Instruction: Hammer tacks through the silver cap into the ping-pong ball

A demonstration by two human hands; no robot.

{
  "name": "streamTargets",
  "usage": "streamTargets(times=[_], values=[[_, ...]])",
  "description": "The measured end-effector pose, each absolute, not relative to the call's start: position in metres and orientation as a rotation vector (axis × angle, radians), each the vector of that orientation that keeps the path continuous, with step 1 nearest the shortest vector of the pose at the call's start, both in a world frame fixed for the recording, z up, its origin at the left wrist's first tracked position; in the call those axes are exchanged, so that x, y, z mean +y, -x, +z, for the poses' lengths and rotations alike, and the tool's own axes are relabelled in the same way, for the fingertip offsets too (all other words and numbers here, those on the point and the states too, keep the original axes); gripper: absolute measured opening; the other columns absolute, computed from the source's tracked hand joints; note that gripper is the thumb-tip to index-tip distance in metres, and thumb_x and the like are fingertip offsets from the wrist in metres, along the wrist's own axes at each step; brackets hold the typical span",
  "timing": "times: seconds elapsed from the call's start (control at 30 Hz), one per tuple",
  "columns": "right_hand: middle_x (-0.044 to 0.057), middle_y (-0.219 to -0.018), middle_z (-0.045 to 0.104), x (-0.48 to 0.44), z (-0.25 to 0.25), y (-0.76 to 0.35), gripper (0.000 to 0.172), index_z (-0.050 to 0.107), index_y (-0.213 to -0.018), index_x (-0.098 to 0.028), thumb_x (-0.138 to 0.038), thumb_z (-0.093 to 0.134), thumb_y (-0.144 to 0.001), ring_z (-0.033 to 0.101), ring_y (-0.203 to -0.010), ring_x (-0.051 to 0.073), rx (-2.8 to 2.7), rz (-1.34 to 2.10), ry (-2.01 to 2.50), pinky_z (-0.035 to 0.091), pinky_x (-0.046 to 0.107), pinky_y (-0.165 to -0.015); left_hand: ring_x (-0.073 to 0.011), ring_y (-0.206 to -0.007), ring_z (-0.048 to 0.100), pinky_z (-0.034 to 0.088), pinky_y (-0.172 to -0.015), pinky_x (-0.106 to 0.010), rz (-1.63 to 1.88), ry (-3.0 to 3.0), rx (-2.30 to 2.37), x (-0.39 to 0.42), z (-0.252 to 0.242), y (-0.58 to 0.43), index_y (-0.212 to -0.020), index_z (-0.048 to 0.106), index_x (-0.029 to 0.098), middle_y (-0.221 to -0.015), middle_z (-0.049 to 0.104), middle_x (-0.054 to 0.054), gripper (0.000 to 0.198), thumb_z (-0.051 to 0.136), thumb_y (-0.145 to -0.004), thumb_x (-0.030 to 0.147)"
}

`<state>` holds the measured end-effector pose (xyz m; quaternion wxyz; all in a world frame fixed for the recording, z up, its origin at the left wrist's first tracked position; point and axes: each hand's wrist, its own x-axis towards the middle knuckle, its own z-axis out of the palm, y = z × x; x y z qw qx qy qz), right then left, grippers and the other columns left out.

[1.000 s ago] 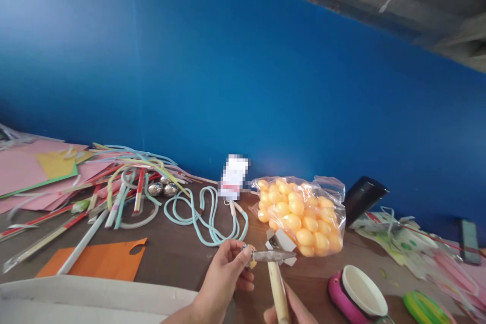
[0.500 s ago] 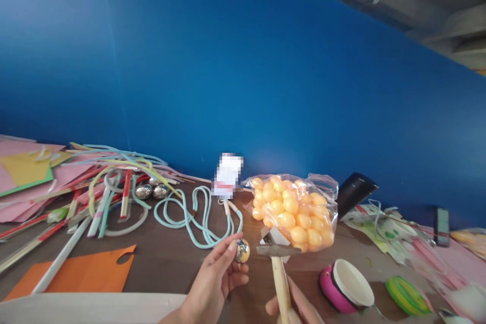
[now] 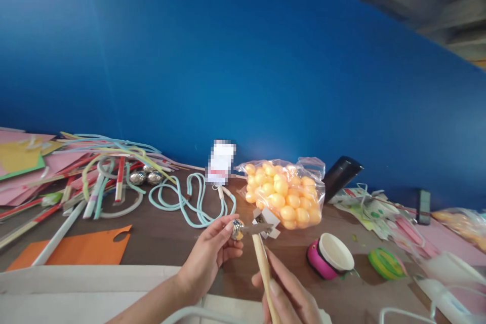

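Between the thumb and fingers of my left hand (image 3: 210, 250) is a small shiny silver ball (image 3: 238, 230) with an orange-yellow patch. My right hand (image 3: 286, 288) is closed around the wooden handle of a hammer (image 3: 261, 258). The narrow end of the hammer's metal head points left and meets the right side of the ball; whether it presses in, I cannot tell. Just behind the head lie grey-white scraps (image 3: 270, 217) on the brown table (image 3: 170, 248). A clear bag of orange balls (image 3: 283, 192) rests beyond them.
Left, several silver balls (image 3: 146, 176) sit by a heap of tubes and sticks (image 3: 94, 177). A light-blue lanyard (image 3: 190, 205) and orange card (image 3: 76, 248) lie nearer. Rightward stand a pink-and-white cup (image 3: 330, 255), a green-yellow disc (image 3: 385, 263) and a black cylinder (image 3: 341, 177). A blue wall (image 3: 228, 61) rises behind.
The hammer head has moved left from a gap beside the silver ball until it meets it. My right hand has come further into view, and the whole view has shifted slightly.
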<state>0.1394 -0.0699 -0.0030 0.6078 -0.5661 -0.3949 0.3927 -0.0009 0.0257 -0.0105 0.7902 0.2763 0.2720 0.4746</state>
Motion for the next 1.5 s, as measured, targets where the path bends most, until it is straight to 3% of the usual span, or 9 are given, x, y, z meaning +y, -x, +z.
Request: streamTargets(times=[0.13,0.87,1.5], values=[[0.009,-0.076,0.068,-0.0709,-0.0034,-0.1338,0.05,0.063,-0.115,-0.021,-0.047,0.063,-0.072,0.047,-0.036,0.008,-0.883,0.87,1.333,0.03,0.017,-0.026,-0.012,-0.066,0.06,0.05,-0.062,-0.023,1.032,-0.613,0.604,0.025,-0.0085,0.0011,-0.109,0.057,0.017,-0.077,0.061,-0.003,0.037,0.062,-0.076,0.034],[0.012,-0.079,0.07,-0.0705,-0.0001,-0.1291,0.06,0.061,-0.117,-0.018,-0.05,0.068,-0.066,0.047,-0.037,0.009,-0.795,0.89,1.354,0.031,0.017,-0.026,-0.0112,-0.062,0.06,0.051,-0.058,-0.022,1.049,-0.625,0.592,0.0254,-0.0122,0.0004,-0.102,0.059,0.017,-0.076,0.061,-0.003,0.034,0.063,-0.075,0.036],[0.012,-0.08,0.071,-0.0702,-0.0061,-0.1297,0.056,0.062,-0.116,-0.02,-0.049,0.066,-0.069,0.048,-0.037,0.008,-0.837,0.863,1.356,0.032,0.014,-0.026,-0.0089,-0.06,0.058,0.05,-0.055,-0.019,1.038,-0.648,0.657,0.026,-0.0129,-0.0012,-0.098,0.058,0.016,-0.076,0.058,-0.001,0.031,0.061,-0.076,0.038]])
